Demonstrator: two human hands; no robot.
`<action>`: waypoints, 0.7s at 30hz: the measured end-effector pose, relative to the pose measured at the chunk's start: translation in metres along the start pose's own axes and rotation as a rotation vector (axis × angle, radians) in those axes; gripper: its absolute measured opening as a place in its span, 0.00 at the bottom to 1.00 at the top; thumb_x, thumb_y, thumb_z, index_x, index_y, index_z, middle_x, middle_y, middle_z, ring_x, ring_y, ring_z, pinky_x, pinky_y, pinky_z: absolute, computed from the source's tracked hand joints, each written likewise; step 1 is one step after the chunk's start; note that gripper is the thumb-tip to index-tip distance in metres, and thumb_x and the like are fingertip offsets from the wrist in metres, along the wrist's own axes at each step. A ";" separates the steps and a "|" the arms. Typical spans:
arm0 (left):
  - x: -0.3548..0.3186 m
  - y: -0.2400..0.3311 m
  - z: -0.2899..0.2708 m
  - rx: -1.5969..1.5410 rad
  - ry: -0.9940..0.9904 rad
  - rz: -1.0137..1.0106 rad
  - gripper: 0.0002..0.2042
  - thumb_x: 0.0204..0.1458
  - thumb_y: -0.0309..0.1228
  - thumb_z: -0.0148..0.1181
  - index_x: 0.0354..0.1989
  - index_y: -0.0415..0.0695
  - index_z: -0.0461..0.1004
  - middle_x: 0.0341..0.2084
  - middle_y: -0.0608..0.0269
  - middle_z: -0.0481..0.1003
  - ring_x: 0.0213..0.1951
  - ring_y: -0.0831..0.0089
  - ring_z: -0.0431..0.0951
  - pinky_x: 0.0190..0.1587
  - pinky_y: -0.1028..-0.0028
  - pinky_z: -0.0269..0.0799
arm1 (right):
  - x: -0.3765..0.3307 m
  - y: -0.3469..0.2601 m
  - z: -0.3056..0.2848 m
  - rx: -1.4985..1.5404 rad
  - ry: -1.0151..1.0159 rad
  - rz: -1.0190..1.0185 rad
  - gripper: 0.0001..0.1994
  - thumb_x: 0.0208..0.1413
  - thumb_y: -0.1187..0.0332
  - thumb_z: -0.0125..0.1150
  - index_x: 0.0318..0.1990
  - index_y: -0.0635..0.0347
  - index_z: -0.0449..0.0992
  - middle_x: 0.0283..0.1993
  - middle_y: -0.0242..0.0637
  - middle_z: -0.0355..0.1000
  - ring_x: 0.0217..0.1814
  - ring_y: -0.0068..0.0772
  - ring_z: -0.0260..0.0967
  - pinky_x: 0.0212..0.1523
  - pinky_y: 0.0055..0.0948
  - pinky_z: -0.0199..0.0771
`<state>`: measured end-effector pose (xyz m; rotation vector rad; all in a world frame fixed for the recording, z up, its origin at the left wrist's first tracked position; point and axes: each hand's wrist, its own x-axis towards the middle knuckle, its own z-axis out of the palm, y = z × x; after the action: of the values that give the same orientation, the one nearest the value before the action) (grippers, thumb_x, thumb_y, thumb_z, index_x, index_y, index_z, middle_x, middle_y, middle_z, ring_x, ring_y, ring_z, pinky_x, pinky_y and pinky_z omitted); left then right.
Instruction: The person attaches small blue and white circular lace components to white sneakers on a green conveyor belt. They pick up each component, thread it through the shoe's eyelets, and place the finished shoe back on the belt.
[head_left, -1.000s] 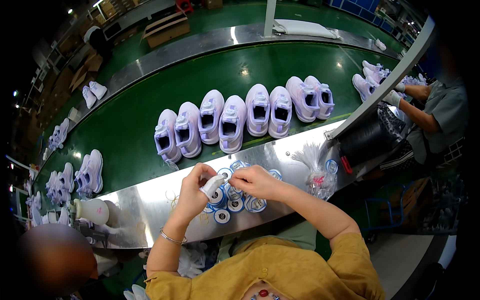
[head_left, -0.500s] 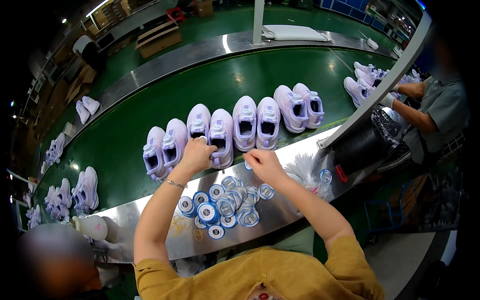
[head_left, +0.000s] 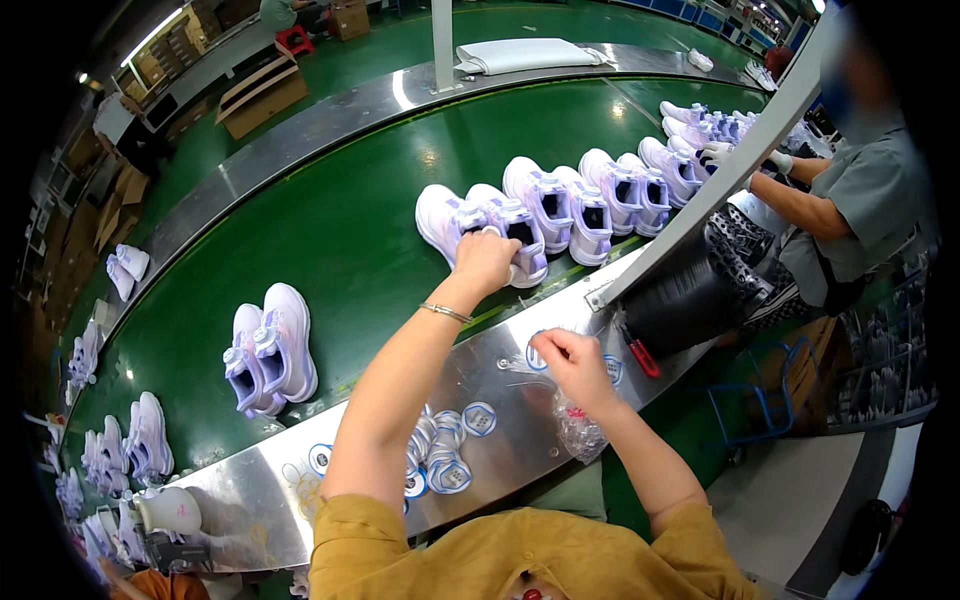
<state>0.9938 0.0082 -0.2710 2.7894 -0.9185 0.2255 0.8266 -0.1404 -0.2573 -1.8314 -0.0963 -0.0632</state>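
My left hand (head_left: 487,260) is closed on the heel of a white and lilac sneaker (head_left: 527,252), its fingertips partly hidden in the shoe's opening. Close against that shoe's left side is a matching sneaker (head_left: 437,215). Nearer me, over the metal ledge, my right hand (head_left: 575,362) pinches a round, blue-rimmed tag (head_left: 535,352). Below that wrist lies a clump of clear plastic strands (head_left: 578,430). A heap of round white and blue tags (head_left: 448,470) rests on the ledge, partly covered by my left forearm.
More sneaker pairs (head_left: 590,215) stand to the right on the green belt (head_left: 350,230); one pair (head_left: 285,345) stands apart at left. A slanted grey post (head_left: 690,215) rises at right beside a gloved co-worker (head_left: 865,190). Red-handled cutters (head_left: 643,357) and a white container (head_left: 170,510) are on the ledge.
The view has turned right. My left hand and the sneakers near it have shifted right along the belt, leaving a gap before the leftmost pair. My right hand has also moved right.
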 end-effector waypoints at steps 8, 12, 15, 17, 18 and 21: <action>-0.063 0.012 -0.032 -0.038 -0.251 -0.026 0.41 0.35 0.21 0.61 0.65 0.50 0.54 0.24 0.52 0.74 0.29 0.53 0.74 0.37 0.61 0.68 | 0.039 0.016 -0.017 -0.344 -0.058 -0.175 0.08 0.53 0.66 0.57 0.30 0.62 0.76 0.26 0.45 0.72 0.28 0.50 0.70 0.28 0.39 0.67; -0.089 0.008 -0.053 -0.278 -0.125 0.013 0.35 0.38 0.18 0.61 0.60 0.45 0.61 0.30 0.49 0.74 0.36 0.53 0.73 0.41 0.61 0.68 | 0.059 0.029 0.000 -0.461 -0.180 -0.190 0.12 0.55 0.62 0.51 0.30 0.58 0.77 0.28 0.46 0.73 0.31 0.52 0.71 0.32 0.46 0.70; -0.110 0.002 -0.057 -0.431 0.310 -0.131 0.24 0.44 0.21 0.62 0.53 0.42 0.67 0.33 0.51 0.75 0.37 0.61 0.76 0.39 0.66 0.71 | 0.088 0.044 0.007 -0.560 -0.100 -0.181 0.11 0.54 0.61 0.52 0.30 0.56 0.77 0.29 0.48 0.73 0.33 0.54 0.72 0.34 0.47 0.71; -0.117 0.001 -0.057 -0.631 0.248 -0.489 0.12 0.52 0.25 0.59 0.44 0.38 0.70 0.33 0.56 0.76 0.32 0.73 0.75 0.32 0.76 0.71 | 0.103 0.051 0.005 -0.620 -0.022 -0.157 0.10 0.54 0.61 0.53 0.30 0.55 0.77 0.29 0.48 0.73 0.33 0.55 0.72 0.34 0.48 0.71; -0.121 -0.004 -0.055 -0.694 0.131 -0.591 0.11 0.52 0.26 0.59 0.43 0.37 0.70 0.33 0.56 0.75 0.32 0.73 0.75 0.32 0.76 0.71 | 0.110 0.050 0.004 -0.620 0.005 -0.122 0.10 0.54 0.62 0.53 0.29 0.55 0.77 0.29 0.49 0.73 0.33 0.54 0.72 0.33 0.47 0.71; -0.131 0.001 -0.051 -1.074 -0.109 -0.850 0.11 0.53 0.26 0.58 0.42 0.35 0.69 0.35 0.56 0.74 0.34 0.73 0.77 0.32 0.76 0.73 | 0.098 0.044 0.000 -0.566 -0.063 -0.218 0.11 0.54 0.61 0.53 0.29 0.56 0.77 0.29 0.48 0.74 0.33 0.54 0.71 0.32 0.48 0.70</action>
<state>0.8851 0.0941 -0.2481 1.9012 0.2053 -0.4268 0.9285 -0.1487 -0.2907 -2.3824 -0.3523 -0.2026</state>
